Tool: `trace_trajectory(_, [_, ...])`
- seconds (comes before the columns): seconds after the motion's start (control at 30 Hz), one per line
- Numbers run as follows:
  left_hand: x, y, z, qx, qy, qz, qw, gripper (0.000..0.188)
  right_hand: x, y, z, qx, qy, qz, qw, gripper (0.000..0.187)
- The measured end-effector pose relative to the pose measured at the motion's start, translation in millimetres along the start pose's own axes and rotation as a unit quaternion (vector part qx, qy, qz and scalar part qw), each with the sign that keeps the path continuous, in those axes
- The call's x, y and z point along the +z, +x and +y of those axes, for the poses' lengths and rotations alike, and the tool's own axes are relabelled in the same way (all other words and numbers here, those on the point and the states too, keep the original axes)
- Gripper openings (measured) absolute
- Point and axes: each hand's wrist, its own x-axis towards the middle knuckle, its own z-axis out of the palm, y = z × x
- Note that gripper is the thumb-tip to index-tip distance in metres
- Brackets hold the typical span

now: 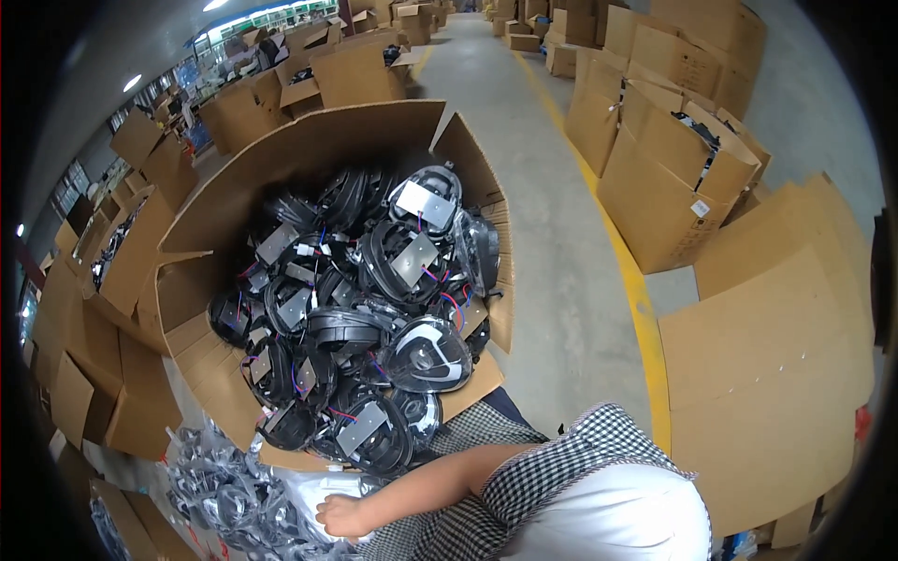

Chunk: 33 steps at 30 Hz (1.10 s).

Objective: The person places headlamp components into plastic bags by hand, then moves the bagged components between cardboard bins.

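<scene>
My right hand [343, 517] reaches leftward across the lower edge, its fingers curled closed on a white, see-through plastic bag [309, 494]. What is inside that bag is hard to make out. Just beyond the hand stands a large open cardboard box [210, 360] heaped with black vehicle headlamps. One headlamp [428, 355] shows its clear lens; another headlamp [365, 428] near the box's front edge shows a metal plate with red and blue wires. To the left of my hand lie several plastic-wrapped pieces [220, 477] in a pile. My left hand is out of view.
Open cartons [122, 374] line the left side. Along the right stand tall cartons [664, 178] and a big flattened-looking cardboard flap [767, 365]. A yellow floor line [636, 299] edges the grey aisle [561, 262], with more boxes at its far end.
</scene>
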Motion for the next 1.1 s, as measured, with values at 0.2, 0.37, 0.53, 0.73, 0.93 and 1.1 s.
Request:
trace_trajectory(0.2, [79.5,-67.4,16.8,-0.419,0.329,-0.322,0.783,0.036,11.3,4.0,21.6,0.108,0.089,-0.082,0.987,0.013])
trace_trajectory(0.37, [142.7,-109.1,41.9,-0.582,0.107,-0.414,0.692,0.036,-18.4,2.6,14.8,0.095,0.157,-0.055,0.982,0.01])
trace_trajectory(0.53, [207.3,-80.1,89.8,-0.762,-0.178,-0.21,0.586,0.04,-21.5,-0.8,22.3,0.08,0.263,0.119,0.954,0.013])
trace_trajectory(0.73, [158.4,-172.5,-15.1,-0.733,-0.215,-0.221,0.607,0.05,-16.5,-4.3,22.8,0.044,0.241,0.13,0.961,0.027])
trace_trajectory(0.93, [196.0,-146.6,8.1,-0.719,-0.21,-0.229,0.622,0.048,-4.7,-6.7,24.9,0.105,0.162,0.106,0.976,0.026])
trace_trajectory(1.1, [238.2,-97.7,51.2,-0.708,-0.2,-0.234,0.636,0.046,0.8,-12.3,32.8,0.154,0.101,0.086,0.979,0.025])
